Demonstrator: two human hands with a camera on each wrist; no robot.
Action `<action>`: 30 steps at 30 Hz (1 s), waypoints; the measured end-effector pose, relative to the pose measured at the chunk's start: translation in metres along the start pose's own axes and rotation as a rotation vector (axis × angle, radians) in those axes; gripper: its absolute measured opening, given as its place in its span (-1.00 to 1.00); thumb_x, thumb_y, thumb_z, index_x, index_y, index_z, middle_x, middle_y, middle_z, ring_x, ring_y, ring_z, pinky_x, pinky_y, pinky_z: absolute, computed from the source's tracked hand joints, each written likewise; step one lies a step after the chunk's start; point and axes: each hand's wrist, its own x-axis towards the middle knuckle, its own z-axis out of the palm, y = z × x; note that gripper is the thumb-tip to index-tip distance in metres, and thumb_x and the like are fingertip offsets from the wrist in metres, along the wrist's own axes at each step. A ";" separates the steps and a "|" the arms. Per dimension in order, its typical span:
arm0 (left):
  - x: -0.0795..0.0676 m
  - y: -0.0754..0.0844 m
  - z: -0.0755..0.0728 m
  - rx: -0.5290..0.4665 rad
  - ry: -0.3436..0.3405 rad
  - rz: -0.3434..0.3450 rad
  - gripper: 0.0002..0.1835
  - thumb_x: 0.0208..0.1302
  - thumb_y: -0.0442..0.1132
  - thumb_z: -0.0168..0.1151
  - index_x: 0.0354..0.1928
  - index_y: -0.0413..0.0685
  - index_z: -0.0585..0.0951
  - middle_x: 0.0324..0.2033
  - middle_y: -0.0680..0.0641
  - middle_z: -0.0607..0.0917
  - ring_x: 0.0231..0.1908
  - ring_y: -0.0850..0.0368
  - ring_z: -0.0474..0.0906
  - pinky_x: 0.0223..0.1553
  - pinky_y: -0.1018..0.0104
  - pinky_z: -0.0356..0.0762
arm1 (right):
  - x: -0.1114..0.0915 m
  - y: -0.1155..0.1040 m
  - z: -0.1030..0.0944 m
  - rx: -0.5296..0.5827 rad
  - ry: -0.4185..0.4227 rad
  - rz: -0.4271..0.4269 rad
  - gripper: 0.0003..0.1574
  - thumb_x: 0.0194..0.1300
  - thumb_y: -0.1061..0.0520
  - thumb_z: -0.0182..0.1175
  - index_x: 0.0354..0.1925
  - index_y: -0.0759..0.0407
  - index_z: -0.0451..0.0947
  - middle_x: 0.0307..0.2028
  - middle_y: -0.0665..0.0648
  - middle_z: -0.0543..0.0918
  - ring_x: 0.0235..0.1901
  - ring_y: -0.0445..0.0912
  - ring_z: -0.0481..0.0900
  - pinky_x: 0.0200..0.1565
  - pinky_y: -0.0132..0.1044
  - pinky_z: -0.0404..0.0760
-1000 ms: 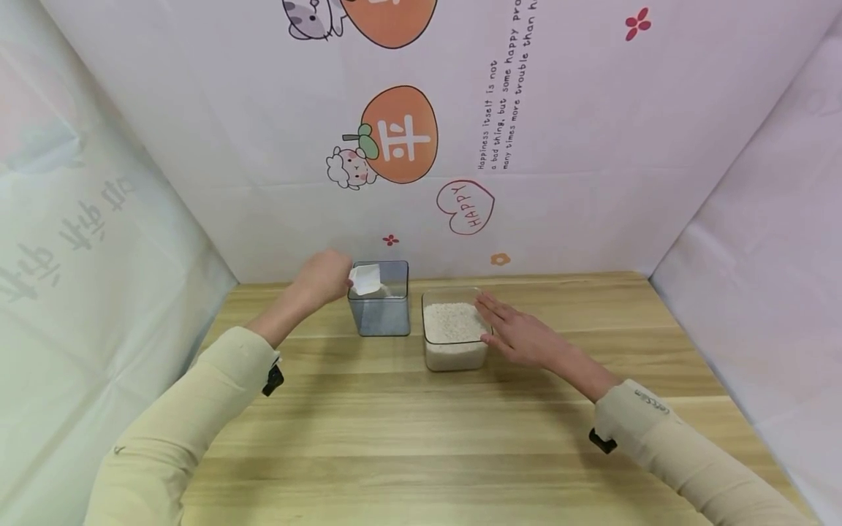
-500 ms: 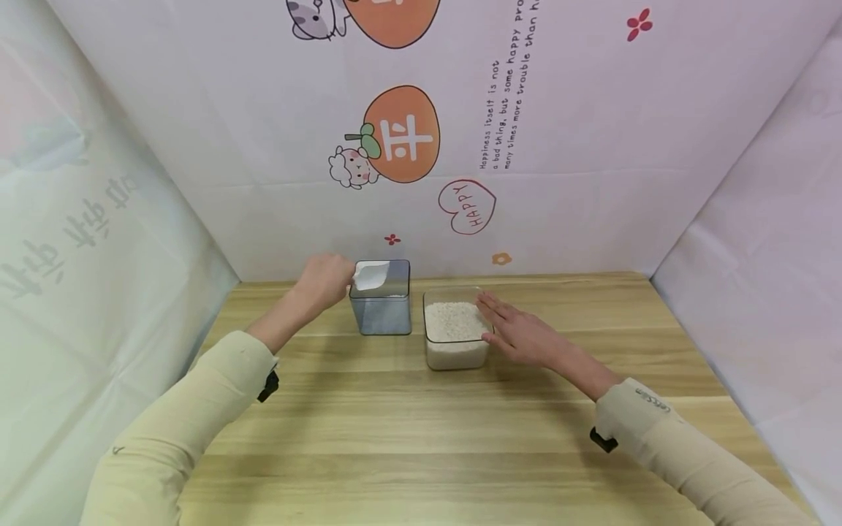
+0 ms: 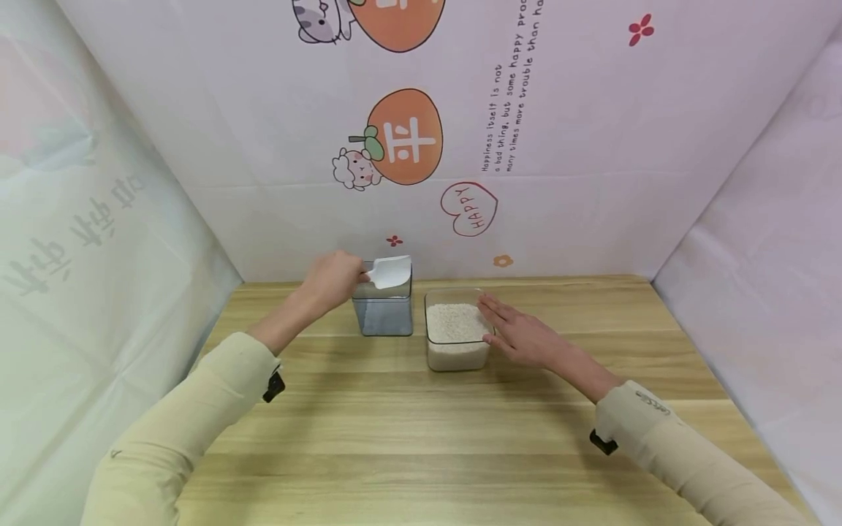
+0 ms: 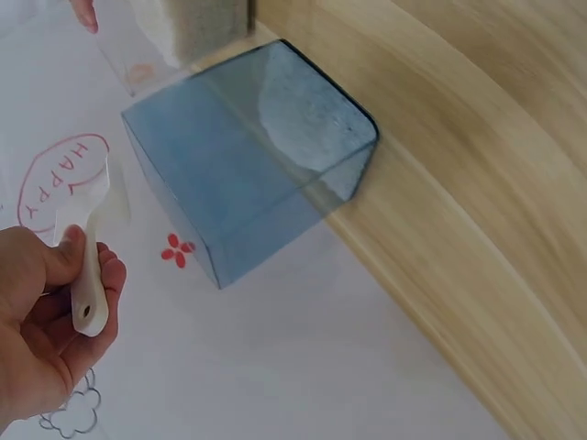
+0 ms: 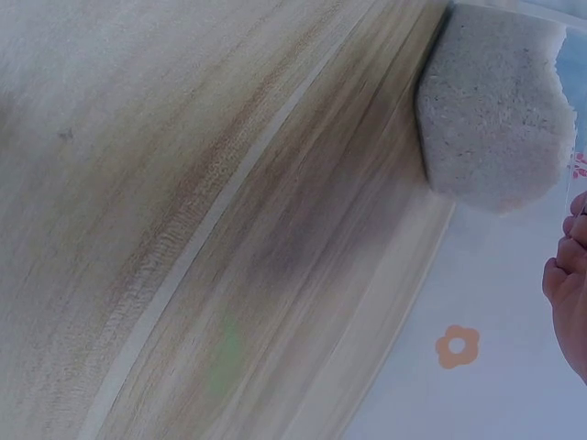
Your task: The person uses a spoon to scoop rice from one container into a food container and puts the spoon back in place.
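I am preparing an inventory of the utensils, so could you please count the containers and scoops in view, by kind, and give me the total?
Open-topped containers: 2 (blue-tinted container; clear container with rice)
Scoops: 1 (white scoop, held in the left hand)
Total: 3

The white scoop (image 3: 391,272) is pinched by its handle in the left grip (image 3: 334,279), its blade over the open top of the blue box (image 3: 387,320). That see-through box stands upright on the counter (image 3: 408,431), a pale layer at its bottom. Just beside it stands the clear box (image 3: 458,358), holding pale grains (image 3: 454,321); the right grip (image 3: 522,337) touches its right side.
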 end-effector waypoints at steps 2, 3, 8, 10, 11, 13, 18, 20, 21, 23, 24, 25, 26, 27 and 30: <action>0.001 0.007 -0.001 0.000 0.002 0.009 -0.78 0.32 -0.14 0.34 -0.29 -0.18 0.77 -0.42 -0.07 0.79 -0.55 0.16 0.57 -0.58 0.34 0.46 | 0.000 0.000 0.000 -0.002 -0.004 0.005 -0.19 0.54 -0.08 0.00 0.51 0.34 0.06 0.53 0.32 0.09 0.49 0.20 0.16 0.32 0.11 0.40; 0.002 0.010 -0.002 0.000 0.004 0.016 -0.78 0.32 -0.14 0.34 -0.29 -0.17 0.77 -0.42 -0.07 0.79 -0.55 0.15 0.58 -0.58 0.33 0.47 | 0.000 0.001 0.000 -0.003 -0.005 0.006 -0.19 0.55 -0.08 0.00 0.51 0.34 0.06 0.54 0.32 0.08 0.49 0.20 0.16 0.33 0.10 0.40; 0.007 0.025 -0.001 -0.010 0.005 0.087 -0.81 0.32 -0.13 0.34 -0.30 -0.08 0.81 -0.44 -0.04 0.80 -0.55 0.16 0.61 -0.60 0.37 0.44 | 0.000 0.001 0.001 -0.002 -0.008 0.003 -0.18 0.55 -0.10 -0.02 0.52 0.32 0.04 0.55 0.29 0.05 0.49 0.20 0.17 0.37 0.10 0.35; 0.009 0.030 0.001 -0.015 0.006 0.116 -0.82 0.32 -0.13 0.34 -0.31 -0.05 0.82 -0.44 -0.02 0.80 -0.57 0.20 0.58 -0.62 0.40 0.38 | 0.000 0.002 0.001 -0.003 -0.010 -0.001 -0.17 0.56 -0.11 -0.03 0.53 0.31 0.02 0.55 0.28 0.03 0.49 0.21 0.17 0.38 0.10 0.33; 0.009 0.032 0.002 -0.014 0.006 0.130 -0.82 0.32 -0.14 0.34 -0.31 -0.05 0.82 -0.44 -0.02 0.80 -0.58 0.21 0.56 -0.63 0.42 0.34 | 0.000 0.002 0.002 -0.003 -0.011 -0.003 -0.17 0.56 -0.12 -0.03 0.53 0.30 0.01 0.55 0.28 0.03 0.49 0.21 0.17 0.39 0.10 0.32; 0.011 0.038 0.006 -0.008 0.006 0.147 -0.82 0.32 -0.14 0.34 -0.35 -0.04 0.82 -0.48 0.00 0.79 -0.61 0.22 0.50 -0.64 0.43 0.26 | -0.001 0.002 0.002 -0.003 -0.012 -0.005 -0.16 0.55 -0.13 -0.03 0.53 0.30 0.01 0.56 0.28 0.03 0.49 0.21 0.18 0.39 0.10 0.32; 0.014 0.052 0.016 -0.010 -0.025 0.197 -0.82 0.33 -0.19 0.32 -0.39 -0.08 0.78 -0.49 -0.01 0.78 -0.63 0.22 0.47 -0.67 0.45 0.23 | -0.002 0.003 0.003 -0.006 -0.013 -0.007 -0.16 0.55 -0.13 -0.03 0.52 0.32 0.04 0.55 0.31 0.05 0.48 0.22 0.18 0.38 0.10 0.32; 0.015 0.058 0.020 -0.004 -0.043 0.220 -0.84 0.34 -0.21 0.31 -0.36 -0.10 0.77 -0.44 -0.03 0.79 -0.62 0.21 0.52 -0.67 0.45 0.29 | -0.002 0.003 0.003 -0.003 -0.014 -0.010 -0.16 0.55 -0.13 -0.03 0.52 0.33 0.04 0.54 0.32 0.06 0.48 0.21 0.18 0.39 0.10 0.32; 0.016 0.061 0.022 0.003 -0.049 0.231 -0.84 0.34 -0.21 0.31 -0.34 -0.11 0.77 -0.42 -0.05 0.79 -0.62 0.19 0.55 -0.66 0.44 0.33 | -0.002 0.003 0.003 -0.003 -0.015 -0.013 -0.16 0.55 -0.13 -0.03 0.52 0.33 0.04 0.54 0.32 0.07 0.48 0.21 0.18 0.39 0.10 0.32; 0.018 0.068 0.025 0.037 -0.049 0.250 -0.87 0.33 -0.21 0.31 -0.32 -0.09 0.76 -0.40 -0.04 0.79 -0.60 0.17 0.57 -0.65 0.39 0.40 | -0.001 0.003 0.004 -0.005 -0.014 -0.016 -0.16 0.55 -0.13 -0.03 0.52 0.33 0.04 0.54 0.32 0.07 0.48 0.21 0.19 0.39 0.09 0.32; 0.019 0.071 0.027 0.059 -0.046 0.261 -0.87 0.34 -0.21 0.31 -0.31 -0.07 0.76 -0.41 -0.03 0.79 -0.60 0.17 0.56 -0.64 0.38 0.41 | -0.001 0.002 0.003 -0.003 -0.015 -0.015 -0.16 0.55 -0.13 -0.02 0.52 0.33 0.04 0.54 0.31 0.06 0.48 0.20 0.18 0.38 0.09 0.33; 0.021 0.074 0.029 0.083 -0.046 0.270 -0.87 0.34 -0.24 0.30 -0.37 -0.04 0.75 -0.45 0.01 0.77 -0.60 0.20 0.52 -0.63 0.37 0.40 | -0.001 0.002 0.003 0.004 -0.016 -0.013 -0.16 0.54 -0.12 -0.01 0.52 0.33 0.04 0.55 0.31 0.06 0.49 0.20 0.18 0.39 0.09 0.32; 0.023 0.078 0.031 0.110 -0.042 0.281 -0.85 0.34 -0.28 0.29 -0.42 -0.02 0.72 -0.50 0.04 0.73 -0.61 0.22 0.45 -0.63 0.36 0.39 | -0.001 0.002 0.002 0.005 -0.015 -0.012 -0.16 0.54 -0.12 -0.01 0.52 0.33 0.04 0.55 0.31 0.06 0.49 0.20 0.18 0.38 0.09 0.33; 0.024 0.081 0.032 0.134 -0.034 0.292 -0.80 0.32 -0.34 0.27 -0.48 0.00 0.69 -0.55 0.07 0.68 -0.62 0.23 0.39 -0.63 0.36 0.37 | -0.001 0.002 0.002 0.003 -0.015 -0.010 -0.16 0.55 -0.12 -0.03 0.52 0.33 0.03 0.55 0.31 0.05 0.49 0.20 0.17 0.38 0.09 0.33; 0.028 0.091 0.036 0.203 -0.014 0.315 -0.66 0.27 -0.47 0.18 -0.63 0.04 0.52 -0.67 0.11 0.50 -0.62 0.23 0.18 -0.66 0.34 0.29 | -0.001 0.002 0.001 0.010 -0.015 -0.006 -0.16 0.55 -0.13 -0.03 0.53 0.32 0.01 0.55 0.30 0.04 0.49 0.20 0.16 0.38 0.10 0.33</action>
